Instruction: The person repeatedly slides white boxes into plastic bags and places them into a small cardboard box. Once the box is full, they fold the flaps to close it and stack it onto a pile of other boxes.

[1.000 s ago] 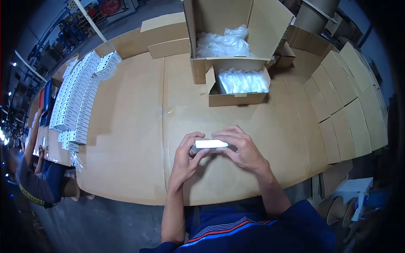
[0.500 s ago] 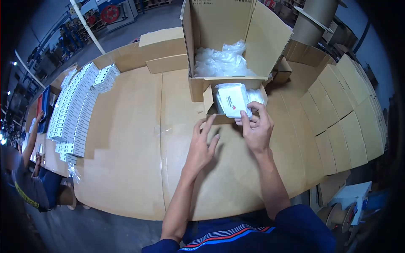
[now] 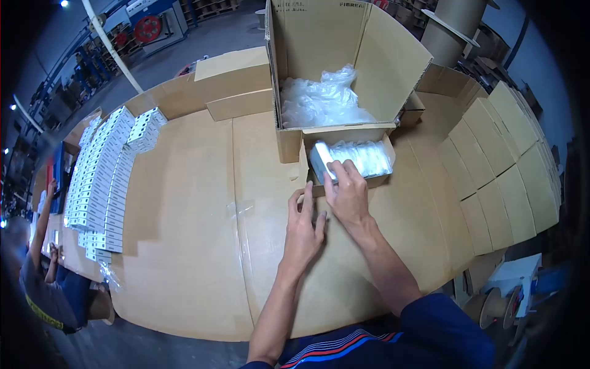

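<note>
A small open cardboard box (image 3: 376, 182) holds a row of white items in clear plastic wrap (image 3: 362, 157). My right hand (image 3: 349, 192) pinches the top of a wrapped white packet (image 3: 322, 157) that stands on edge at the box's left end. My left hand (image 3: 305, 229) rests just in front of the box's left corner, fingers apart, with nothing in it. Directly behind, a large open carton (image 3: 393, 67) contains crumpled clear plastic bags (image 3: 326, 101).
Stacked small white boxes (image 3: 101, 178) line the table's left side. Flat-faced brown cartons (image 3: 498, 172) stand at the right. A co-worker (image 3: 52, 283) is at the far left edge. Cardboard covers the table (image 3: 184, 246). Large spools (image 3: 452, 31) stand behind.
My right hand has moved left and down with the white packet, which has gone from lying tilted above the box to standing on edge inside it. The view has shifted slightly.
</note>
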`<state>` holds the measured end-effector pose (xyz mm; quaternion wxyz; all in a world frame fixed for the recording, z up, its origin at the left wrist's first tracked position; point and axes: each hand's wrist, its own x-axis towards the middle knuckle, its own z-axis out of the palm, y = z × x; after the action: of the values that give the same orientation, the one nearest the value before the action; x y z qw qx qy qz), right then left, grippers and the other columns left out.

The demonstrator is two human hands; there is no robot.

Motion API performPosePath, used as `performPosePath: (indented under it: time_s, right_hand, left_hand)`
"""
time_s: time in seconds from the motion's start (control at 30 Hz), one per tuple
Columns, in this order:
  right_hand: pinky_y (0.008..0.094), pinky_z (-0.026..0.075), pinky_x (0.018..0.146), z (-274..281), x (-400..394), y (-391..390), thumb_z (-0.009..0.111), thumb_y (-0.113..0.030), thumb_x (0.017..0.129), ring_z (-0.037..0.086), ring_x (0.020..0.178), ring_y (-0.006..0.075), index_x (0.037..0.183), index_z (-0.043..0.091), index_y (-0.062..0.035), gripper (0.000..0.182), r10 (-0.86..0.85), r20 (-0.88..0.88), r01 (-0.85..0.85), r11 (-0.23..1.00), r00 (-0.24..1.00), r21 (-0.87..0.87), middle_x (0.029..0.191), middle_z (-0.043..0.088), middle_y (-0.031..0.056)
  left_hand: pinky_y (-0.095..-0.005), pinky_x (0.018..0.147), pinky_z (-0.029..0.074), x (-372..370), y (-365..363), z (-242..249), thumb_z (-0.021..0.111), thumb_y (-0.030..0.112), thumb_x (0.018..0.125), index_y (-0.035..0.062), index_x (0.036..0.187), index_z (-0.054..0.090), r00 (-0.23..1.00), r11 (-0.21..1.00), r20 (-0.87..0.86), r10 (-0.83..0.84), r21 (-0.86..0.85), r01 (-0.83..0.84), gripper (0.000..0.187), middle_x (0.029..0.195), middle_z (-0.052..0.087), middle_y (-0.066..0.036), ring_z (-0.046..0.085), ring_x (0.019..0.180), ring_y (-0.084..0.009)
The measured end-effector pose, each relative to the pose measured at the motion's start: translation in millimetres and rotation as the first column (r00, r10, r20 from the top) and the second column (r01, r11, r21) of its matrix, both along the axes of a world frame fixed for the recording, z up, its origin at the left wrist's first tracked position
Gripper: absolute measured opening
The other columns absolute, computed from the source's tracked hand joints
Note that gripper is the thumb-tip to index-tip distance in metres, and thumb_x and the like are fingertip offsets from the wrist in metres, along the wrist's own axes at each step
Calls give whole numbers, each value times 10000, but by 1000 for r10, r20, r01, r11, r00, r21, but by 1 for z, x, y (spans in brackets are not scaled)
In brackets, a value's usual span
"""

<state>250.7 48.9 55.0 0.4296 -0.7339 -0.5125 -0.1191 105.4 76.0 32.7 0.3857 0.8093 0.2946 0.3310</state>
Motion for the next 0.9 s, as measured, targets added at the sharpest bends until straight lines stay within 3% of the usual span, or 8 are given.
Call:
performPosePath:
  time_s: [0.3, 0.4, 0.5, 0.57, 0.6, 0.67, 0.7, 0.9]
  right_hand:
    - [559, 548, 610, -2, -16, 10, 639, -114, 956, 692, 752, 443, 957, 655, 11, 126, -177, 42, 182, 947, 983, -266, 1027, 575, 196]
    - [557, 561, 752, 3, -20, 1, 597, -133, 984, 692, 907, 439, 1110, 678, 13, 209, -145, -1, 136, 931, 989, -339, 1198, 561, 215]
    - [544, 544, 919, 11, -28, -12, 571, -150, 1002, 634, 1142, 445, 1342, 616, -12, 370, -127, -22, 103, 884, 992, -457, 1446, 483, 237]
    - [522, 497, 1044, 10, -30, -21, 609, -141, 985, 486, 1366, 481, 1465, 524, -32, 499, -89, -84, 46, 908, 992, -416, 1580, 349, 272]
    - [445, 544, 948, -5, -25, -19, 618, -46, 951, 568, 1256, 395, 1497, 477, -30, 564, -91, 217, 138, 968, 972, -212, 1592, 326, 242]
    - [326, 533, 831, 0, -47, -17, 587, 62, 907, 580, 1074, 254, 1484, 467, -14, 594, -77, -325, 99, 994, 943, 54, 1583, 328, 202]
    - [252, 483, 749, -4, -55, -6, 550, 112, 870, 519, 939, 165, 1415, 506, 0, 557, -24, -223, 72, 976, 974, 205, 1527, 392, 175]
    - [341, 524, 834, 1, -119, 101, 557, 82, 862, 611, 1081, 305, 1346, 516, 15, 491, 435, -166, -416, 899, 885, 136, 1324, 581, 214]
  left_hand:
    - [-447, 1030, 501, 0, 1, -4, 704, 25, 920, 106, 1584, 406, 1000, 999, 17, 8, -32, -8, 732, 1450, 455, -223, 556, 1258, -401]
    - [-445, 1041, 492, -9, 4, -2, 707, 32, 917, 125, 1595, 392, 999, 989, 37, -34, -145, 39, 753, 1456, 452, -221, 564, 1237, -402]
    - [-437, 1036, 500, -36, 10, 6, 716, 52, 915, 113, 1592, 395, 1000, 999, 17, 21, -38, -20, 751, 1439, 466, -224, 583, 1219, -392]
    - [-437, 1051, 495, -64, 26, 14, 721, 65, 910, 89, 1567, 423, 995, 995, -5, 96, 18, -96, 722, 1408, 495, -224, 591, 1228, -367]
    - [-438, 1058, 490, -81, 37, 17, 720, 63, 909, 82, 1556, 435, 992, 992, -24, 126, 25, -125, 707, 1401, 501, -223, 584, 1243, -362]
    - [-448, 1081, 472, -120, 67, 13, 711, 75, 912, 52, 1472, 503, 978, 981, -80, 190, 54, -186, 598, 1399, 510, -213, 568, 1272, -374]
    - [-449, 1084, 469, -139, 84, 12, 708, 84, 914, 45, 1447, 515, 968, 973, -120, 223, 91, -213, 568, 1395, 514, -212, 567, 1269, -383]
    - [-458, 1062, 477, -228, 228, -7, 693, 125, 921, 26, 1344, 553, 933, 924, -147, 329, 254, -286, 456, 1363, 552, -214, 551, 1270, -404]
